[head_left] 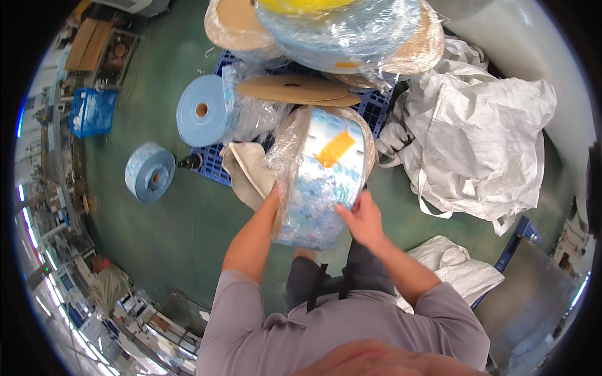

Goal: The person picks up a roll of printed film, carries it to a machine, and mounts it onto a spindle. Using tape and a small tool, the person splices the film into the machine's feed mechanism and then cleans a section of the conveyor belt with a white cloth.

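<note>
The printed roll (321, 203) is between the two hands, in front of the person's legs. It is thick and round, its curved face patterned in white and pale blue. The right hand (365, 219) is grasping its right edge, with the thumb laid on the smooth printed face. The left hand (274, 193) is at the opposite side, mostly hidden by the roll, so I cannot tell how its fingers are closed.

Near the left hand, crinkled clear film (285, 147) covers the roll's side and shines in folds. Above the right hand, a strip of glossy orange tape (337, 149) is stuck on the roll. Just left of the left hand hangs a soft beige cloth (244, 169) with creases.

Farther to the left of this hand, a plain blue roll (193, 119) shows a round flat end with a brown core, and a smaller roll (153, 175) is on the smooth green floor (188, 244). Beyond both hands are flat brown cardboard discs (295, 89) and a blue plastic pallet (216, 168) with a grid surface. To the right of the right hand, a white woven sack (483, 135) is heaped in stiff wrinkles.
</note>
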Demonstrator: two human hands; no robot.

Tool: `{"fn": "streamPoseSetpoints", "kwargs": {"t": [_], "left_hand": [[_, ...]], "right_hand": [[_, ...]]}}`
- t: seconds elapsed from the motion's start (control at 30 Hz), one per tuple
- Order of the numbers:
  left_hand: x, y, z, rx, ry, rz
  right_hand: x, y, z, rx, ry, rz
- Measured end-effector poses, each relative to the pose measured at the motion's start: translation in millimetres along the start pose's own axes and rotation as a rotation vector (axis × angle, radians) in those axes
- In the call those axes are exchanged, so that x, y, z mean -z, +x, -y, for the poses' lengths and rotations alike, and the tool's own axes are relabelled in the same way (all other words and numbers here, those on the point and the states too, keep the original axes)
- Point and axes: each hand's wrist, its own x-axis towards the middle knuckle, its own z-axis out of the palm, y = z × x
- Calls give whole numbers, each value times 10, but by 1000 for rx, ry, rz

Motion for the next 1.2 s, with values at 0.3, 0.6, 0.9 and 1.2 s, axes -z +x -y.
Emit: {"fn": "streamPoseSetpoints", "kwargs": {"t": [0.3, 0.6, 0.9, 1.2], "left_hand": [[241, -1368, 246, 81, -503, -20], [-317, -2267, 780, -768, 553, -628], [-396, -2544, 1094, -841, 500, -635], [-540, -2543, 1203, -692, 151, -494]], "right_hand": [[-879, 568, 351, -16, 256, 53], [-558, 621, 563, -175, 168, 130], [-685, -329, 1262, 1048, -593, 328], [-1484, -611, 1574, 871, -1418, 976]]}}
